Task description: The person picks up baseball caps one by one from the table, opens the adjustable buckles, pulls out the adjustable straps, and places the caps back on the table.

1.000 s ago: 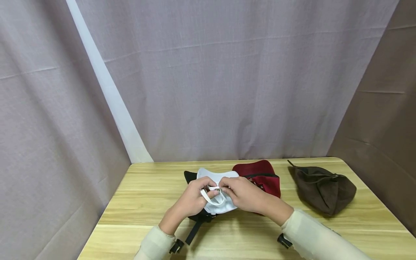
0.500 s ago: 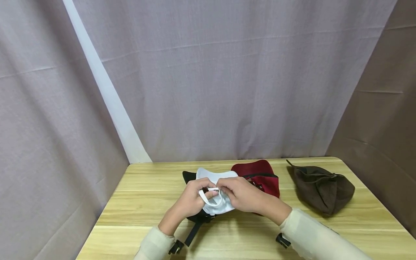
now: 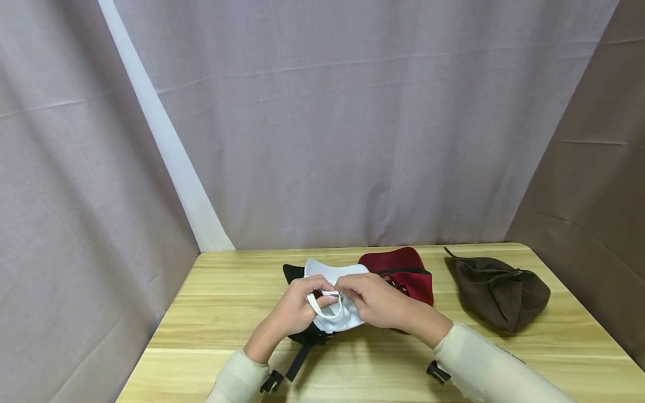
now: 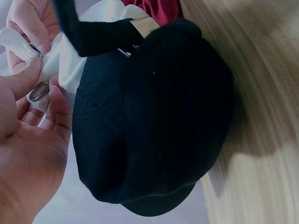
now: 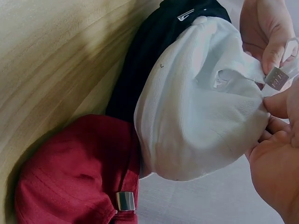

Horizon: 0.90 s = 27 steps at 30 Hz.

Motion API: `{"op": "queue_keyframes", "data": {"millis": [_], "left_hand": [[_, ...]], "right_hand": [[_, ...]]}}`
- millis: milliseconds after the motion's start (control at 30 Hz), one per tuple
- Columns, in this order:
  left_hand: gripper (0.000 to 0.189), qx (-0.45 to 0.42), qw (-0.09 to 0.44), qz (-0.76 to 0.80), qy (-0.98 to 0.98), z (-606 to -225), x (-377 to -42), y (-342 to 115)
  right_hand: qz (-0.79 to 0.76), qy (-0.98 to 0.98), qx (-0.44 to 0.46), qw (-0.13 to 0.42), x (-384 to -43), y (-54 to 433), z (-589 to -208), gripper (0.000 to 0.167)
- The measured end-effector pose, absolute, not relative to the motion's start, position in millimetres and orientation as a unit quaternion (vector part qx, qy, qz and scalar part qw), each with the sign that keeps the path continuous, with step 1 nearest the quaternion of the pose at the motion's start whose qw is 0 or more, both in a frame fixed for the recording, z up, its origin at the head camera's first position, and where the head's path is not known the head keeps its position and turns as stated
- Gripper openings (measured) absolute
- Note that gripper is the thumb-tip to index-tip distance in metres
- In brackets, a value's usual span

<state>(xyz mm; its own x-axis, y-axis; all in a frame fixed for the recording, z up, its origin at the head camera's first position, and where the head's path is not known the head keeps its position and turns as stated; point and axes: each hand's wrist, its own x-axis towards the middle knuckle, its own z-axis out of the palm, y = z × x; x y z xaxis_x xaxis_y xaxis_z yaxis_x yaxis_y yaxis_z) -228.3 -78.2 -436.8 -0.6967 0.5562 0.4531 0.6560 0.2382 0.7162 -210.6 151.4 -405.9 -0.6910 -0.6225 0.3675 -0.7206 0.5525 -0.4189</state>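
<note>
A white cap [image 3: 347, 319] stands between both hands, its back strap [image 3: 322, 310] looped toward me. My left hand [image 3: 297, 308] pinches the strap between thumb and fingers; a metal eyelet [image 4: 39, 91] shows beside those fingers in the left wrist view. My right hand [image 3: 378, 302] pinches the cap's back edge by the metal buckle [image 5: 276, 78]. The fingertips nearly meet, and they partly hide where strap and buckle join. Left of the white cap, and partly behind it, is a black cap [image 4: 163, 112] with a dangling strap [image 3: 300, 361].
A dark red cap [image 3: 418, 282] with a metal buckle [image 5: 125, 201] lies to the right of the white one, partly behind my right hand. Farther right on the wooden table [image 3: 211, 313] lies a brown hat [image 3: 504, 296]. Grey curtains [image 3: 322, 140] hang behind the table.
Both hands stay at nearly the same place on the white cap. My right fingers have shifted slightly over the buckle, and the strap loop looks a little narrower.
</note>
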Motion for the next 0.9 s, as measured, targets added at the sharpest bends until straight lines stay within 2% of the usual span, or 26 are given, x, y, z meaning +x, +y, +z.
{"op": "queue_keyframes", "data": {"millis": [267,733,900], "left_hand": [[0.005,-0.378,0.056,-0.494,-0.781,-438.2,-230.3,-80.5],[0.004,-0.361,0.055,-0.496,-0.788,-437.7,-228.8,-77.7],[0.005,-0.354,0.058,-0.499,-0.789,-437.3,-228.0,-76.4]], "right_hand": [[0.282,-0.873,0.385,0.101,-211.4,151.5,-408.2,0.021],[0.285,-0.879,0.376,0.068,-208.8,155.6,-407.3,0.014],[0.268,-0.886,0.367,0.093,-207.0,153.4,-407.6,0.014]]}}
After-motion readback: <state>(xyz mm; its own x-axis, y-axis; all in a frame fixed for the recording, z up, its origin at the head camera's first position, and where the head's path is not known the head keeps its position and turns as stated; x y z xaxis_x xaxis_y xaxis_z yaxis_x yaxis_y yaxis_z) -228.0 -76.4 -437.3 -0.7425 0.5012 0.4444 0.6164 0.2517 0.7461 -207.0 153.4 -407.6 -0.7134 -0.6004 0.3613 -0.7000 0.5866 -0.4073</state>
